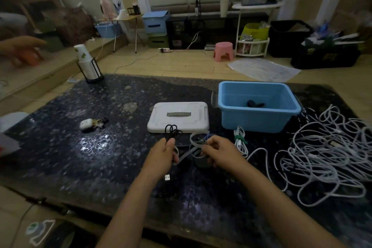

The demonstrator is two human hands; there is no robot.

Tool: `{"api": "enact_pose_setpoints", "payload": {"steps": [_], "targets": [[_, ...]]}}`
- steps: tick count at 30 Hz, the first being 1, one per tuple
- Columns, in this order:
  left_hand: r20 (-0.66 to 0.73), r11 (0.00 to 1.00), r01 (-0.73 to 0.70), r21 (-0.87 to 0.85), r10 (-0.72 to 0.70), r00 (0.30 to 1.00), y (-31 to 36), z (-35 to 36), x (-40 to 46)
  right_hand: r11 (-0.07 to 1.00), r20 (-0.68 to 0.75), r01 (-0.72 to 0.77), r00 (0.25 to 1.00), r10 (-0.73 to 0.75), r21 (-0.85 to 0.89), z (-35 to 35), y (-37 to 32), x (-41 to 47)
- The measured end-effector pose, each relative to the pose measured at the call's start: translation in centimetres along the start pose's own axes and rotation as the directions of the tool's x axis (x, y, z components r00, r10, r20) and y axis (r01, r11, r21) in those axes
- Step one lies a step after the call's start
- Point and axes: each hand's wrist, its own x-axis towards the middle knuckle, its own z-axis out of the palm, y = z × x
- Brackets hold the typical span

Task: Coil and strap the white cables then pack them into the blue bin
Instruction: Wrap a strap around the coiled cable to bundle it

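At the near edge of the bench, our left hand pinches a folded black cable while our right hand has its grip curled round a grey strap. Beyond, the white cables sprawl tangled beside the blue bin; we judge them light and limp, best gathered loop by loop and held mid-bundle.

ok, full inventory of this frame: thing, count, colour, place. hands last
blue bin: 1, blue, table right of centre, a dark item inside
lid: 1, white with grey handle, left of the bin
strapped cable: 1, white with green strap, in front of the bin
loose cables: tangled pile, white, table right
earbud case with keys: 1, white, table left
cup holder: 1, black, stacked white cups, far left corner
stool: 1, pink, floor
left hand: holds black coiled cable
right hand: holds grey strap
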Motion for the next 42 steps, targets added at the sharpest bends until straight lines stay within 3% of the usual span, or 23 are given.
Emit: {"api": "enact_pose_setpoints", "payload": {"steps": [4, 9, 20, 29, 34, 37, 42], "targets": [[-0.022, 0.999, -0.017, -0.033, 0.017, 1.000, -0.1, 0.1, 0.4, 0.987, 0.025, 0.011, 1.000, -0.015, 0.161, -0.7, -0.7, -0.5], [-0.039, 0.983, -0.010, -0.184, 0.002, 0.999, 0.0, 0.0, 0.9, 0.985, -0.067, 0.047, 0.997, -0.037, 0.165, -2.4, -0.7, -0.6], [-0.071, 0.978, -0.026, -0.209, 0.011, 0.997, 0.0, -0.1, 0.9, 0.945, -0.024, -0.003, 1.000, -0.005, -0.326, -1.8, 1.3, -0.9], [-0.136, 0.989, -0.024, -0.145, 0.004, 0.991, -1.7, -1.5, 1.5, 0.858, -0.076, 0.056, 0.991, -0.110, -0.511, -0.7, 0.1, -0.7], [-0.129, 0.991, 0.007, -0.136, -0.025, 0.991, -2.8, -2.0, 1.6, 0.842, -0.043, 0.216, 0.961, -0.272, -0.494, 1.8, -0.7, -0.2], [-0.108, 0.994, 0.022, -0.107, -0.033, 0.994, -2.5, -1.7, 1.4, 0.828, 0.044, 0.255, 0.962, -0.270, -0.500, 3.6, -1.5, 0.4], [-0.113, 0.999, 0.036, 0.004, -0.035, 0.993, -3.0, -1.4, 1.2, 0.760, 0.031, 0.211, 0.969, -0.244, -0.614, 5.0, -1.5, 1.3]]}}
